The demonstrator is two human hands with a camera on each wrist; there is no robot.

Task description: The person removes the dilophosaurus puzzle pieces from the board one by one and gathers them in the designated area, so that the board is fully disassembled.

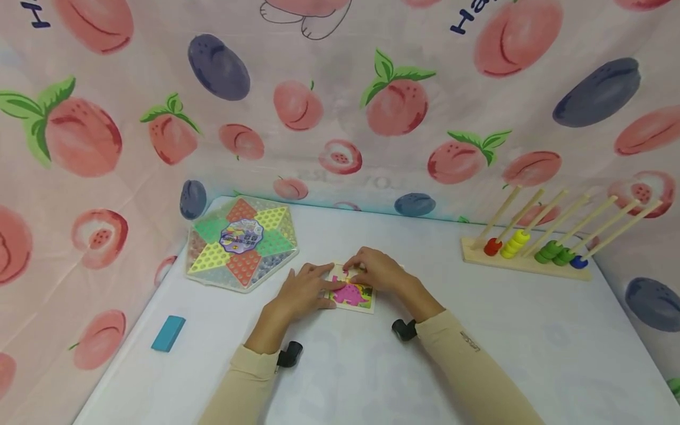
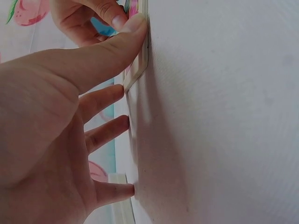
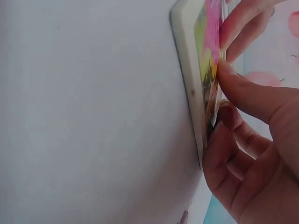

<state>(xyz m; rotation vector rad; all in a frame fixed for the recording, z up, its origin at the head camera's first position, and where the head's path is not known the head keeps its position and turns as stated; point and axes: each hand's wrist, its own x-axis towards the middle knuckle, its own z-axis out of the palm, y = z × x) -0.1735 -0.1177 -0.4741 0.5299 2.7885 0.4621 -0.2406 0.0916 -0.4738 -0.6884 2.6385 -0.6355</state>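
Note:
A small jigsaw puzzle [image 1: 351, 298] with a pink dinosaur in a pale wooden frame lies on the white table. My left hand [image 1: 303, 290] rests at its left side, the index finger reaching across the picture. In the left wrist view, that thumb [image 2: 119, 44] lies on the frame's edge, the other fingers extended. My right hand [image 1: 378, 270] holds the puzzle at its far right part. The right wrist view shows its thumb [image 3: 238, 86] on the picture, the other fingers curled at the frame's end. Whether a loose piece sits under those fingertips I cannot tell.
A hexagonal Chinese checkers board [image 1: 242, 262] lies back left, and a blue rectangular block [image 1: 168, 333] front left. At the back right stands a wooden peg rack [image 1: 531, 264] with red, yellow, green and blue beads. A fruit-print cloth [image 1: 340, 118] hangs behind the table.

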